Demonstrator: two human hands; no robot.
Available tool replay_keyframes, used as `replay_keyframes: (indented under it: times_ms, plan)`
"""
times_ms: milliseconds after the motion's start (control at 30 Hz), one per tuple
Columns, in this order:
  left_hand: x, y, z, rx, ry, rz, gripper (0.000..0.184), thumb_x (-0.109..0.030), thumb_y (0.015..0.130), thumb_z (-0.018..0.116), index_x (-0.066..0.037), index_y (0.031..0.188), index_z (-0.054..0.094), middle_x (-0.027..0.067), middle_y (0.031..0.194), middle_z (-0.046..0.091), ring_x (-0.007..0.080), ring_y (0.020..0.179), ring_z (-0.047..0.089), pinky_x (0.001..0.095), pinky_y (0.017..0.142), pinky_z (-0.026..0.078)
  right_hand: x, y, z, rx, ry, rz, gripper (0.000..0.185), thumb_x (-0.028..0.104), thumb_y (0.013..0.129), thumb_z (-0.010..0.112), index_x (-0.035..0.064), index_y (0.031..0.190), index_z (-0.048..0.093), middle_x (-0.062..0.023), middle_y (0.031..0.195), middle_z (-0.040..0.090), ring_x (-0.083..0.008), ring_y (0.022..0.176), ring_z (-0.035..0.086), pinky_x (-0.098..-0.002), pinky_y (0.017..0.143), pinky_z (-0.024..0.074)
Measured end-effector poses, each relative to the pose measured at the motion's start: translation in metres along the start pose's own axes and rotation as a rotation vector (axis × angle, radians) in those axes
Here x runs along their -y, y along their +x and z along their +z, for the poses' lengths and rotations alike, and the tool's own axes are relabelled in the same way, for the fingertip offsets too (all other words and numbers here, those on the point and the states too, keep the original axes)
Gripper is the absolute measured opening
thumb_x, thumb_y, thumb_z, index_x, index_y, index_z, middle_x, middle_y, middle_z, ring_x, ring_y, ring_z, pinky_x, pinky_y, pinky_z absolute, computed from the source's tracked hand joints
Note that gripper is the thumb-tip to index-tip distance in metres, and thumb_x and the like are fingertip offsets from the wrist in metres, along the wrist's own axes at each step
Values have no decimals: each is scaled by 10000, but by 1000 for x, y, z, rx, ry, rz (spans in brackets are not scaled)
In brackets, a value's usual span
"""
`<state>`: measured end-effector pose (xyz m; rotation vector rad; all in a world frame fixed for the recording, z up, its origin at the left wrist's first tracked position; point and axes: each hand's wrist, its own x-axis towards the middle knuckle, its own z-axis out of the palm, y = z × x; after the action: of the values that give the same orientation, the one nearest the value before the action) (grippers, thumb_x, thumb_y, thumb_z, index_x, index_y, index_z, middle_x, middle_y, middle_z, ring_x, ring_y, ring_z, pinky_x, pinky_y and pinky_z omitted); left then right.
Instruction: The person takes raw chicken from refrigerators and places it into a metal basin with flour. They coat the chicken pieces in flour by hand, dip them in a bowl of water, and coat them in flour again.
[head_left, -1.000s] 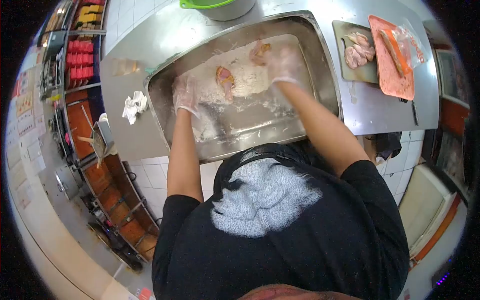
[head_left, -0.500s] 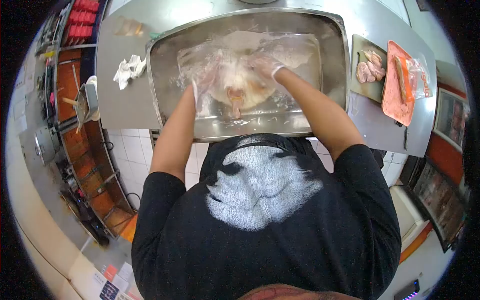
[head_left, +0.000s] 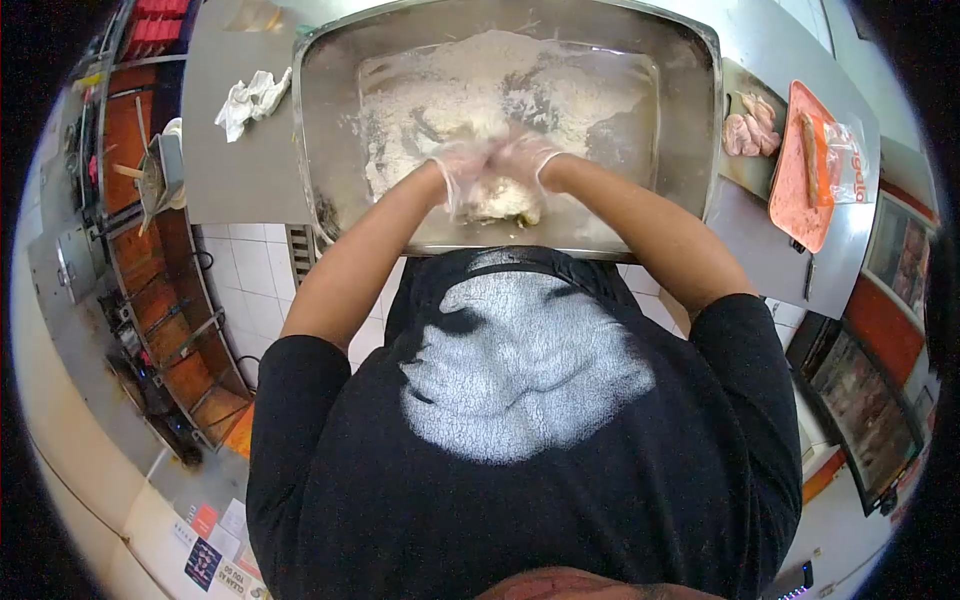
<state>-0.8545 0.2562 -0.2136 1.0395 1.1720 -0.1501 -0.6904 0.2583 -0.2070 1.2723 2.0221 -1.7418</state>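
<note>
I am holding the left hand (head_left: 460,168) and right hand (head_left: 524,158) close together in the tray (head_left: 687,125); from blur, I cannot tell if they are gripping. The floured meat (head_left: 506,203) is lying at their near side.

A person's two bare forearms reach forward from wide-set elbows and slant inward. The left arm (head_left: 372,250) angles toward the right, the right arm (head_left: 635,222) toward the left. The left hand (head_left: 462,168) and right hand (head_left: 522,157), in clear gloves (head_left: 547,170) loose at the wrists, come close together before the waist. Motion blurs both; finger positions are unclear.
</note>
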Motion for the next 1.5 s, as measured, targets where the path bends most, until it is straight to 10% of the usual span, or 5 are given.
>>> replay_keyframes:
  times_ms: [333, 533, 633, 1067, 1500]
  plan:
    - [-4, -25, -35, -556, -475, -54, 511, -419, 876, 539, -52, 1226, 475, 216, 1069, 587, 323, 912, 595, 427, 781, 472, 57, -61, -79, -238, -313, 156, 706, 469, 844, 525, -55, 1300, 403, -260, 1316, 435, -349, 1240, 419, -367, 1037, 336]
    - [-23, -35, -74, -302, 1045, -15, 519, -458, 888, 488, -74, 1236, 515, 204, 1211, 540, 375, 1078, 536, 412, 919, 416, 39, 14, -85, -528, -283, -56, 504, 230, 883, 439, -12, 1324, 404, -249, 1319, 433, -335, 1237, 421, -379, 1082, 295]
    - [16, -8, -91, -759, 425, 274, 601, -469, 870, 519, -41, 1289, 467, 214, 1242, 526, 352, 1167, 490, 401, 965, 389, 35, 52, -61, -316, -517, -6, 428, 186, 900, 397, 77, 1309, 457, -207, 1325, 449, -308, 1208, 455, -386, 1071, 313]
    - [-13, -44, 11, 271, 113, -76, 668, -494, 749, 669, 84, 1077, 597, 242, 1165, 561, 259, 1072, 542, 373, 916, 421, -12, -67, -22, 115, -73, 89, 595, 421, 774, 616, 39, 1224, 535, -232, 1270, 481, -322, 1139, 494, -387, 977, 378]
    - [-37, -45, 15, -187, 517, 277, 515, -492, 854, 533, -42, 1090, 613, 197, 934, 645, 286, 823, 605, 346, 778, 465, 31, -100, -53, -151, -5, 146, 697, 365, 621, 790, -71, 1108, 549, -224, 1071, 604, -310, 970, 585, -360, 858, 454]
